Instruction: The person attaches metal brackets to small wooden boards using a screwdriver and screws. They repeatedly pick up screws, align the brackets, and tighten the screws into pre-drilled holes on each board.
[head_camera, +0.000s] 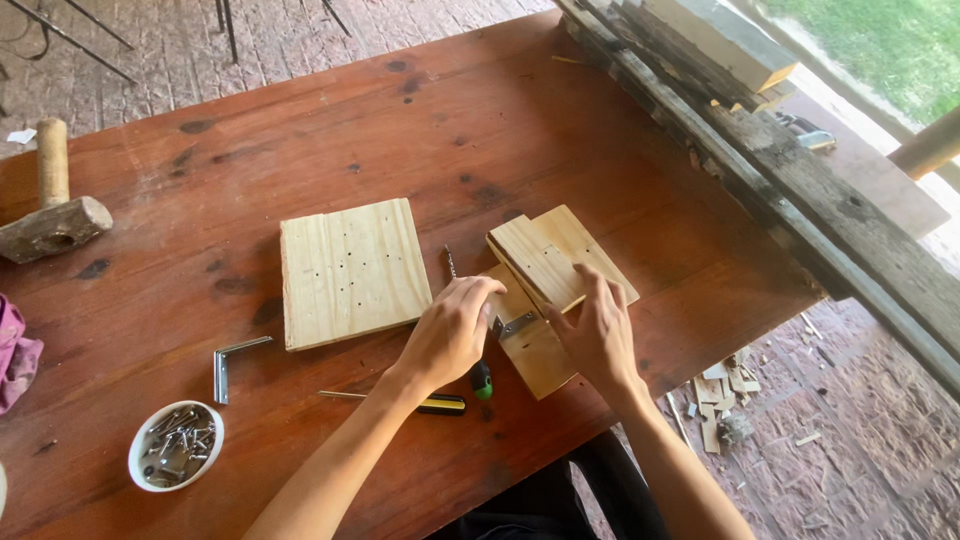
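Two small pine boards (545, 300), joined at an angle, are seen near the front right corner of the table (400, 110), close to its right edge and not far from the front edge. A metal bracket (518, 324) sits in the joint between them. Open tabletop is left behind the boards and to their right, while a larger square board (352, 270) with small holes lies just beside them on the left, a drill bit (450, 262) between the two. The left hand (450, 335) is laid over the left side of the joined boards, fingers curled at the bracket; whether anything is pinched cannot be told. The right hand (598, 335) is pressed flat, fingers spread, on the upper board. A screwdriver (481, 380) and a second tool (420, 402) lie beneath the left wrist. Farther left, a loose bracket (230, 365), a bowl of screws (176, 445) and a hammer (52, 215) are well apart.
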